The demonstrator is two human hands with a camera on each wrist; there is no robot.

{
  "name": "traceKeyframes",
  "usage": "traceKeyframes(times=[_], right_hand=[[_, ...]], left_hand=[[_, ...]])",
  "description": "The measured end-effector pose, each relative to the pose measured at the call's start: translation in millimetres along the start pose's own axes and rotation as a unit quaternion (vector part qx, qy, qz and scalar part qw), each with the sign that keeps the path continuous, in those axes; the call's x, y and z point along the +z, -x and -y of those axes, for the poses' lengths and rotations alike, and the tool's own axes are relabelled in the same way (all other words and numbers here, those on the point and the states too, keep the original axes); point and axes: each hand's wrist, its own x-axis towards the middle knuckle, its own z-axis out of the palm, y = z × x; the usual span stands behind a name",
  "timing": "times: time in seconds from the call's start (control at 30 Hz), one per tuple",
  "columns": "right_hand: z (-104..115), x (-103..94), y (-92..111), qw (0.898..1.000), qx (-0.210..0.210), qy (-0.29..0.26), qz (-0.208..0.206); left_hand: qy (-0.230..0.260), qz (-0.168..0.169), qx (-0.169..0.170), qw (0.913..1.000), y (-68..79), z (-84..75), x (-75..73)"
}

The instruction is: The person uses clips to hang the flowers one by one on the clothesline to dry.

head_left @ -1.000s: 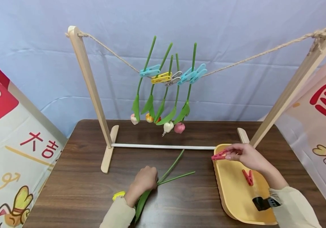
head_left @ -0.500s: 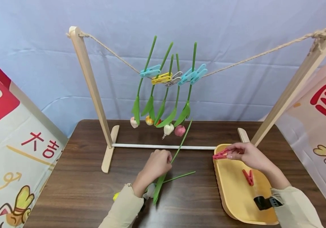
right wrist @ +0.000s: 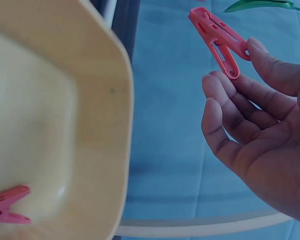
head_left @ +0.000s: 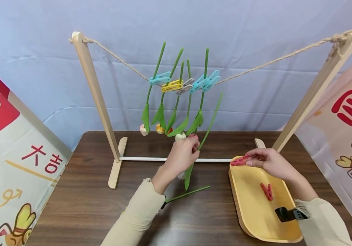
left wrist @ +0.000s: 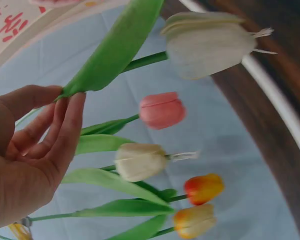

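My left hand [head_left: 180, 157] pinches an artificial white tulip [left wrist: 210, 47] at the base of its leaf. The tulip hangs head down, its green stem [head_left: 211, 123] pointing up to the right. My right hand [head_left: 269, 163] holds a red clothespin [right wrist: 217, 40] between thumb and fingers, over the far rim of the yellow tray [head_left: 237, 205]. Several tulips hang upside down from a twine line [head_left: 255, 66], held by light blue [head_left: 159, 79], yellow [head_left: 172, 86] and grey [head_left: 184, 87] clothespins. My left hand partly covers the hanging pink tulip [left wrist: 162, 110] in the head view.
Wooden posts [head_left: 94, 92] carry the sagging twine, with a white rod [head_left: 145, 159] low between them. Another red clothespin [head_left: 267, 191] lies in the tray. A green stem [head_left: 189, 193] lies on the dark table [head_left: 80, 205], partly behind my left sleeve.
My left hand has lifted the white tulip off the table, up and to the right, towards the hanging flowers. My right hand keeps its clothespin, now slightly higher at the tray's far rim.
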Motion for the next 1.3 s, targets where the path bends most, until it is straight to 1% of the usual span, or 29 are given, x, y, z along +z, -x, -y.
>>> traceKeyframes(times=[0.13, 0.27, 0.4, 0.67, 0.87, 1.0, 1.17, 1.23, 1.3], right_hand=[[9, -5.5, -6, 1.000, -0.008, 0.016, -0.008], [26, -14.0, -15, 0.999, -0.013, 0.029, -0.023], [48, -25.6, -25, 0.998, -0.012, 0.045, -0.036], [99, -55.0, -47, 0.992, -0.048, 0.085, -0.077], [140, -75.3, -63, 0.988, -0.029, 0.091, -0.122], [162, -84.4, -73, 0.980, -0.033, 0.113, -0.157], [178, -91.6, -84, 0.969, -0.039, 0.129, -0.206], [181, -93.0, -87, 0.962, -0.048, 0.145, -0.228], [185, -93.5, -91, 0.952, -0.063, 0.164, -0.251]], left_hand=[[-0.001, -0.024, 0.012, 0.9996, -14.2, -8.2, -8.1], [0.004, -0.032, -0.001, 0.9995, -28.5, -16.1, -16.4], [0.003, -0.039, -0.004, 0.9992, -39.9, -22.4, -22.7], [-0.005, -0.064, -0.012, 0.9978, -52.8, -31.3, -30.2], [-0.018, -0.091, -0.021, 0.9955, -61.2, -36.3, -32.4], [-0.030, -0.101, -0.029, 0.9940, -64.8, -38.2, -33.8], [-0.034, -0.100, -0.037, 0.9937, -65.7, -38.1, -34.4], [-0.033, -0.100, -0.037, 0.9938, -65.5, -37.6, -34.1], [-0.030, -0.103, -0.035, 0.9936, -65.7, -36.6, -33.8]])
